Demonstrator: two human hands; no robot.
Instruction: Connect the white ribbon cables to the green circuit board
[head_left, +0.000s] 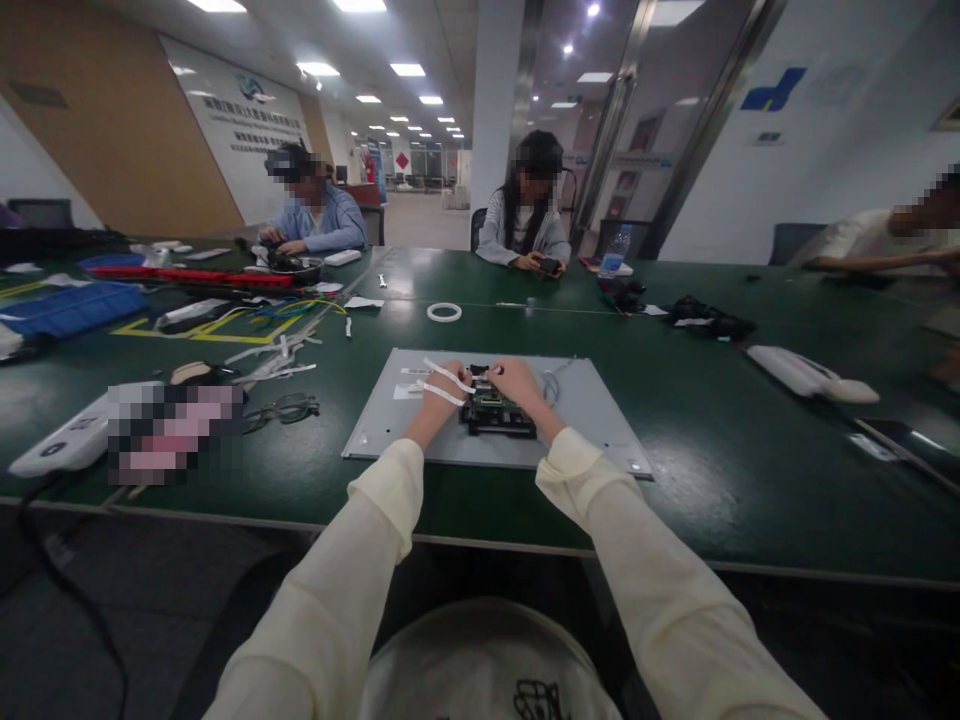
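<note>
A green circuit board [491, 402] in a black frame [501, 428] lies on a flat grey panel [585, 420] in front of me. At the board's far left corner, my left hand [445, 388] has its fingers curled in and closed. Thin white strips [442, 393] cross the back of that hand. My right hand [519, 380] reaches over the board's far right side, its fingertips pinched close to the left ones. What the fingertips grip is too small and partly hidden. Grey wires [551, 388] show beside my right wrist.
White tape roll [444, 312] sits beyond the panel. Leftward are glasses [281, 410], a white power strip [79, 430], loose white strips [281, 355] and a blue tray [75, 308]. A white device [810, 374] lies right. Several people sit around the green table [720, 480].
</note>
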